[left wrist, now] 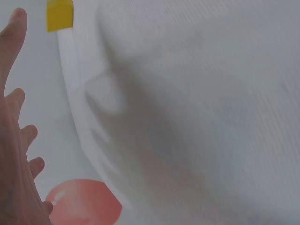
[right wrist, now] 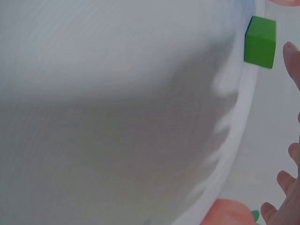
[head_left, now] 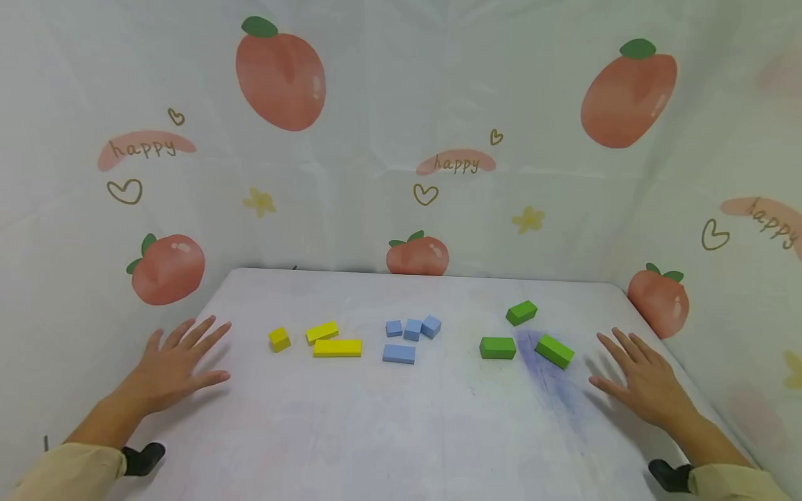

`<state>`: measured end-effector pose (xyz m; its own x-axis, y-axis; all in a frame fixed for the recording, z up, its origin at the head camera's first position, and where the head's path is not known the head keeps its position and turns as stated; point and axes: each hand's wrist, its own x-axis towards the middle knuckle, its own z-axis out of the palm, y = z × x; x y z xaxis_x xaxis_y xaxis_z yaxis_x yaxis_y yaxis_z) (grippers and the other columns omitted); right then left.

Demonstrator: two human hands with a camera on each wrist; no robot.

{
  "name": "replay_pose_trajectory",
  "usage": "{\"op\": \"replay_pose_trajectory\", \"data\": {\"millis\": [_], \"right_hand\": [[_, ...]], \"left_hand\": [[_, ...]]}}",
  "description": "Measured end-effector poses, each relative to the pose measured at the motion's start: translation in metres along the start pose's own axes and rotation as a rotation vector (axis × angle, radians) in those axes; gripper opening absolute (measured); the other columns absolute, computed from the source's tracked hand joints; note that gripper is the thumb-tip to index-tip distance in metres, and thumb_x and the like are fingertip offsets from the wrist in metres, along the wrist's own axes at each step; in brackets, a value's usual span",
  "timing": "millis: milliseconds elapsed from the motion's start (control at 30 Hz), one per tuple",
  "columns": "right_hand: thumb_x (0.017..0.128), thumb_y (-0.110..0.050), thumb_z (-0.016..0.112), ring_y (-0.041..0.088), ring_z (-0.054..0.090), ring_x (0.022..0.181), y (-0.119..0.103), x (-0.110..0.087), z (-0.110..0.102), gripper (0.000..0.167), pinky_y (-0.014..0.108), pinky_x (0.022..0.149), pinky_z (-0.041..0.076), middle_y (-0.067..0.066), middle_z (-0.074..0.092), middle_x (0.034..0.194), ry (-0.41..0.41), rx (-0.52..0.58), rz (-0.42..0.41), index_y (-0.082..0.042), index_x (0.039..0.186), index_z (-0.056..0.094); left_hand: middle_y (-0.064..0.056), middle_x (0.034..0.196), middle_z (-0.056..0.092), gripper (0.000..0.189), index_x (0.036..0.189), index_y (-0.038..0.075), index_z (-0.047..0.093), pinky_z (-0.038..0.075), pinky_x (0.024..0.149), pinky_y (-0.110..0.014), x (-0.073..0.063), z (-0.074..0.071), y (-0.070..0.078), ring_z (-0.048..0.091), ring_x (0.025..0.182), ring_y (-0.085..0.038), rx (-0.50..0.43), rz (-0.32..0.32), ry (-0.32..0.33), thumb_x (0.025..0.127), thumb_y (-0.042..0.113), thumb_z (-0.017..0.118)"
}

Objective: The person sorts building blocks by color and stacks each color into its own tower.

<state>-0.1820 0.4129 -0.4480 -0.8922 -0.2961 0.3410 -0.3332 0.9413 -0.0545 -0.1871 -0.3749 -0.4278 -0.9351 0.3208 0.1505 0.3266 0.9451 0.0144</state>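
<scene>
Table [head_left: 407, 438]: we see a white top with a blue smudge [head_left: 554, 390] beside the rightmost green block [head_left: 554, 352].
Backdrop [head_left: 363, 174]: pale cloth printed with peaches [head_left: 282, 82] and hearts [head_left: 126, 202].
Blocks [head_left: 337, 348]: yellow left, blue central, green right.
Left hand [head_left: 172, 370]: spread, near the yellow cube [head_left: 279, 340].
Right hand [head_left: 648, 384]: spread, near that green block.

Yellow cube [head_left: 279, 339], turned at an angle, lies nearest the left hand [head_left: 170, 369], apart from it. Right of it, two yellow bars [head_left: 337, 348], close together. Midway, three small blue blocks [head_left: 412, 330] behind a blue bar [head_left: 399, 355]. Three green blocks [head_left: 498, 348], spread out, lying flat; the one slanting toward front right is nearest the right hand [head_left: 647, 383].
</scene>
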Motion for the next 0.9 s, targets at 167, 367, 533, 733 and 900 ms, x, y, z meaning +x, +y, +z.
{"op": "replay_pose_trajectory", "data": {"millis": [167,367,533,733,900], "right_hand": [[0.083,-0.046,0.072,0.048,0.026,0.135,-0.013,0.014,-0.001,0.089,0.063,0.107,0.018,0.027,0.033,0.147,0.053,0.032,-0.067,-0.014,0.153,0.028],[0.081,-0.040,0.076,0.047,0.029,0.133,-0.036,0.029,-0.003,0.088,0.064,0.106,0.020,0.024,0.035,0.148,0.067,0.083,-0.104,-0.013,0.152,0.032],[0.080,-0.036,0.077,0.044,0.027,0.135,-0.054,0.041,-0.001,0.086,0.064,0.107,0.019,0.021,0.034,0.149,0.054,0.110,-0.121,-0.014,0.151,0.033],[0.080,-0.036,0.078,0.042,0.029,0.135,-0.072,0.055,-0.001,0.085,0.065,0.101,0.026,0.020,0.037,0.148,0.079,0.130,-0.173,-0.013,0.150,0.036],[0.080,-0.037,0.078,0.041,0.030,0.134,-0.086,0.066,-0.001,0.082,0.065,0.099,0.029,0.019,0.039,0.146,0.094,0.154,-0.211,-0.010,0.147,0.039]], "left_hand": [[-0.018,0.156,0.023,0.091,0.157,0.024,0.016,-0.001,0.103,-0.073,0.004,-0.001,0.009,0.019,0.137,-0.048,-0.002,0.045,0.048,0.086,0.061,0.061],[-0.016,0.155,0.026,0.089,0.156,0.025,0.020,0.000,0.108,-0.067,0.010,-0.002,0.019,0.022,0.137,-0.045,-0.019,0.082,0.074,0.085,0.061,0.061],[-0.015,0.155,0.028,0.088,0.156,0.025,0.023,-0.003,0.110,-0.062,0.013,-0.002,0.027,0.023,0.138,-0.043,-0.017,0.106,0.090,0.085,0.060,0.062],[-0.014,0.155,0.028,0.087,0.155,0.024,0.026,0.007,0.108,-0.065,0.016,-0.007,0.041,0.022,0.138,-0.043,-0.044,0.118,0.085,0.084,0.059,0.064],[-0.013,0.155,0.028,0.087,0.154,0.024,0.028,0.015,0.106,-0.066,0.021,-0.008,0.055,0.022,0.138,-0.042,-0.063,0.141,0.088,0.083,0.057,0.066]]}}
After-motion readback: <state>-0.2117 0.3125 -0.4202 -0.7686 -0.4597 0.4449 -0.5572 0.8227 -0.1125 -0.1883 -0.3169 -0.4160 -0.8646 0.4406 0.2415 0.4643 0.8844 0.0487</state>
